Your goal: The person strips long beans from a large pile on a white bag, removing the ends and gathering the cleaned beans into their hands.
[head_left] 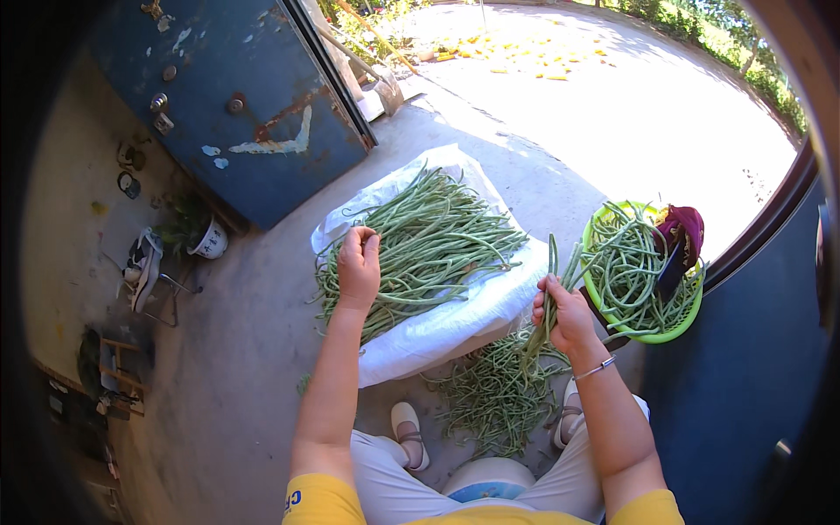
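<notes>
Right hand [567, 315] holds a long, slender green-bean bunch [541, 334]; left hand [359, 269], fingertips together (grip unconfirmed), is at the green-bean pile [437, 232] on crumpled white sheeting [490, 306]. Beans appear light, flexible, snappable; grasp mid-length.

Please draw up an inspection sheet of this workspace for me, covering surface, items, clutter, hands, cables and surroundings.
Surface: white sheet spread above the concrete floor; its support is hidden.
Job's things: heap of long green beans on the sheet; loose bean pile on the floor; lime-green basket holding more beans.
Clutter: maroon cap on the basket.
Left hand: at the heap's left side, fingertips together; grasp unclear.
Right hand: closed around a bean bunch.
Cables: nothing seen.
Surroundings: worn blue door, shovel, potted plant.
</notes>
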`<state>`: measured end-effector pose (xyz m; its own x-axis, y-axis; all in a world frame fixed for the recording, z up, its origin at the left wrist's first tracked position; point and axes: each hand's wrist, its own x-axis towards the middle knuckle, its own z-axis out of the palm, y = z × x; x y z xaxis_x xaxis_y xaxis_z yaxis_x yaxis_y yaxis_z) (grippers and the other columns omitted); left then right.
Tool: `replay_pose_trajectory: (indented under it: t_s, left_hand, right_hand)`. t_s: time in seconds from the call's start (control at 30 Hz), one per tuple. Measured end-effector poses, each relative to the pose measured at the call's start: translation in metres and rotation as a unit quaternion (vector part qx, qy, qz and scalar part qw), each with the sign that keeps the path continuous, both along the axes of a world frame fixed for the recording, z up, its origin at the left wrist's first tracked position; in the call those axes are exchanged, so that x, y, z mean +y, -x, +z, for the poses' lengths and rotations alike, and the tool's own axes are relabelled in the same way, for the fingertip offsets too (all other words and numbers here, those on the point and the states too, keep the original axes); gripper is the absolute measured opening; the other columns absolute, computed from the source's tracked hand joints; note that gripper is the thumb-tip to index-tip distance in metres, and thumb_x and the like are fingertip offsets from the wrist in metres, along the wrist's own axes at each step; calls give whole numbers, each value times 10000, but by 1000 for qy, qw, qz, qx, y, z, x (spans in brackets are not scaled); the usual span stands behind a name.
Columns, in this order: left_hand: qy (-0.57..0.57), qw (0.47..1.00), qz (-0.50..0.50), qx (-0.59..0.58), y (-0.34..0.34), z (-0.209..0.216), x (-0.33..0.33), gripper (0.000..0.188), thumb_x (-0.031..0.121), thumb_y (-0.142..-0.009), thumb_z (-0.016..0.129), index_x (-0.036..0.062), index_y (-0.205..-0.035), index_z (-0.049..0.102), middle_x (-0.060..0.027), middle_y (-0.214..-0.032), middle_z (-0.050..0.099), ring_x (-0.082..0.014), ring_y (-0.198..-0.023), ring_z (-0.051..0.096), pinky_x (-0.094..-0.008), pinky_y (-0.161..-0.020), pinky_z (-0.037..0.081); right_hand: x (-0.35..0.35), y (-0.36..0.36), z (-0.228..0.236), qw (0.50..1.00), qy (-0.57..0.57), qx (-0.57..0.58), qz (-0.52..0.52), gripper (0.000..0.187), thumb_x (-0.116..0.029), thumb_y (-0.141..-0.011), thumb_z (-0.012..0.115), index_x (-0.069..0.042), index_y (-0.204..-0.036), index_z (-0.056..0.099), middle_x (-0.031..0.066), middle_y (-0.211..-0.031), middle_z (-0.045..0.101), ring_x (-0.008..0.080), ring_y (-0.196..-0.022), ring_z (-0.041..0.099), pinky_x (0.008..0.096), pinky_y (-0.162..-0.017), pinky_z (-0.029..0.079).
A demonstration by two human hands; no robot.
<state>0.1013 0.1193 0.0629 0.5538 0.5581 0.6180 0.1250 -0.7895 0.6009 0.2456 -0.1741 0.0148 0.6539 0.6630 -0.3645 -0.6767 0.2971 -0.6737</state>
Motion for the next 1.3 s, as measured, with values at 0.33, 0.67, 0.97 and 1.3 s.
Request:
replay_pose_trajectory:
  t_s: [0.33,0.67,0.97,1.3]
  left_hand:
    - [167,963,-121,-173,10,156,-29,171,78,-910,480,4,-1060,514,-40,-824,561,-21,-525,408,-151,-468,342]
    - [362,890,-110,-253,15,157,-9,72,117,-909,485,53,-900,517,-63,-775,606,-55,-506,457,-178,-420,369]
    - [569,822,17,29,67,-30,-13,129,161,-909,481,48,-889,540,-63,-716,619,-46,-456,480,-163,-365,362]
    - [700,616,-283,-223,88,-48,-88,157,159,-927,432,55,-977,539,-36,-684,577,-70,-453,414,-200,-431,352]
  right_hand:
    - [-8,1,8,1000,-11,-12,2,229,-289,-918,486,-68,-857,498,56,-628,565,149,-479,524,281,-452,441]
    - [-17,1,7,999,4,-39,-1,227,-276,-920,486,-58,-860,506,39,-607,546,130,-456,495,269,-430,411]
    - [-14,13,15,998,13,-57,19,235,-281,-918,490,-56,-854,512,36,-590,540,121,-439,488,254,-419,403]
    - [-3,32,8,985,51,-121,114,227,-264,-909,514,-47,-844,524,16,-562,528,77,-399,465,205,-360,362]
